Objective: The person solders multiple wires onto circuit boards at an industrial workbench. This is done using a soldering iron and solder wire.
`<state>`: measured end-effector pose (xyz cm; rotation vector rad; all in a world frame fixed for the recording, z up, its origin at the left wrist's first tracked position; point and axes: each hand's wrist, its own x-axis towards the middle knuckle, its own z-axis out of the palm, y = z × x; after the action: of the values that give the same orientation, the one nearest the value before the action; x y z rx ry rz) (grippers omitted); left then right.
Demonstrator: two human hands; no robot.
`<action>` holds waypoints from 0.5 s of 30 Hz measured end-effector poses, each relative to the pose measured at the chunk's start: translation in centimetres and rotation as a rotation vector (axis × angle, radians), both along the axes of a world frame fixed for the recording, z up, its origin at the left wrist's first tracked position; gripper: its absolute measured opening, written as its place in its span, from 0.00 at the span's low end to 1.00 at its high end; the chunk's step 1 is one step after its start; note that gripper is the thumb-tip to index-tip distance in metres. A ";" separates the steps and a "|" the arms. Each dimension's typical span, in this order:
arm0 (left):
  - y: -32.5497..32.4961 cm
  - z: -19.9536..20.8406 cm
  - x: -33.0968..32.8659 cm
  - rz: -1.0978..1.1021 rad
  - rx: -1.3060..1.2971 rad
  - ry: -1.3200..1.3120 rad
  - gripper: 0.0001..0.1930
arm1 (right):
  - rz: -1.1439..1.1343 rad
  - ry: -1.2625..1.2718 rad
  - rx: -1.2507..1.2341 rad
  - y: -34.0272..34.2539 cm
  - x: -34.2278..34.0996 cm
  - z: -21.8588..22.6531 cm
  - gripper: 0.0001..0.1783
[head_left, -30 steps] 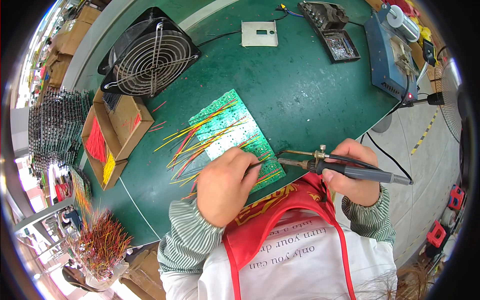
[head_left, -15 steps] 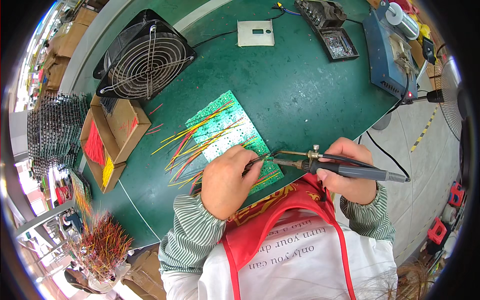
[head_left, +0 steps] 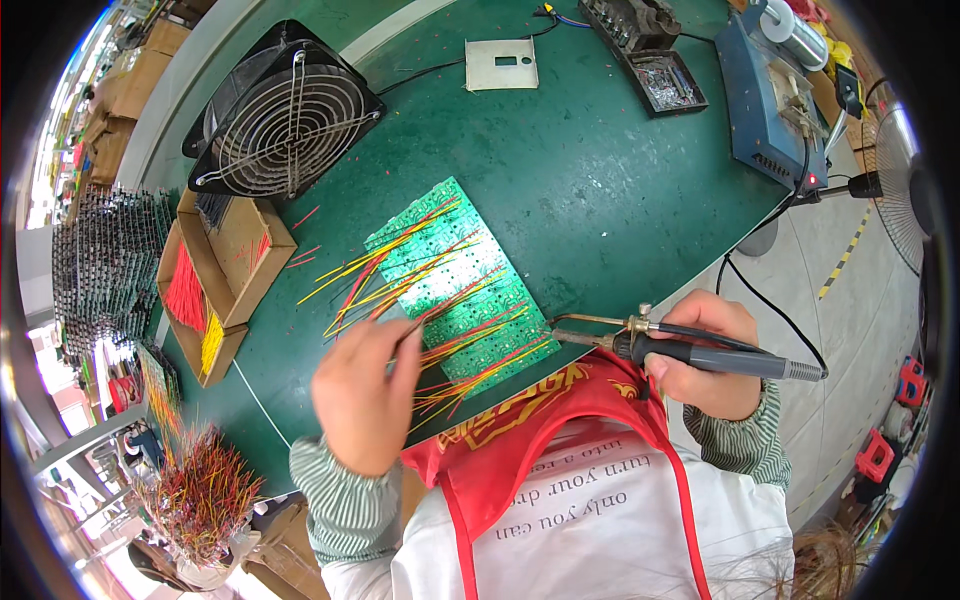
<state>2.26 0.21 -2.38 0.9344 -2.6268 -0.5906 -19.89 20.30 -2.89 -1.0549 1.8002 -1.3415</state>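
My right hand (head_left: 712,345) is wrapped round a grey-handled soldering iron (head_left: 745,360) with a thin brass solder-feed tube (head_left: 590,319) fixed along it. Its tip is by the right corner of a green circuit board (head_left: 470,270). Rows of red, yellow and black wires (head_left: 475,345) stick out from the board toward the left. My left hand (head_left: 362,395) is closed beside the board's left edge, over the wire ends. Between its thumb and fingertips shows the dark, thin end of what look like tweezers (head_left: 412,329); the rest is hidden by the hand.
A black fan (head_left: 290,120) with a wire guard stands at the back left. Cardboard trays (head_left: 232,290) of red, yellow and dark wires lie left of the board. At the far right are a blue solder-feeder unit (head_left: 765,110) with a solder spool (head_left: 795,35) and a dark tray (head_left: 665,85).
My left hand has moved left, away from the iron's tip to the board's left side, uncovering the near rows of wires. My right hand and the iron have shifted only slightly.
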 end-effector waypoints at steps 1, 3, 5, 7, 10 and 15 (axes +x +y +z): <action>0.6 0.5 0.8 0.005 -0.003 -0.003 0.05 | 0.005 -0.003 -0.003 0.0 0.1 -0.1 0.10; 1.6 1.2 2.2 -0.059 0.108 -0.072 0.05 | 0.030 0.029 -0.027 0.0 0.4 -0.2 0.11; 3.0 0.4 3.3 -0.133 0.149 -0.081 0.05 | 0.051 0.000 -0.025 -0.1 0.8 -0.3 0.11; 4.1 -1.0 3.7 -0.206 0.189 -0.088 0.06 | 0.074 -0.026 -0.023 -0.2 1.2 -0.3 0.10; 5.0 -2.8 3.9 -0.231 0.059 -0.094 0.06 | 0.078 -0.033 -0.035 -0.4 1.8 -0.4 0.10; 4.5 -4.0 3.2 -0.139 0.063 0.028 0.06 | 0.061 -0.058 -0.069 -0.5 2.2 -0.2 0.09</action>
<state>5.45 4.68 -6.34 0.7594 -2.6779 -0.7184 -17.64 19.84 -3.12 -1.0872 1.6777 -1.3915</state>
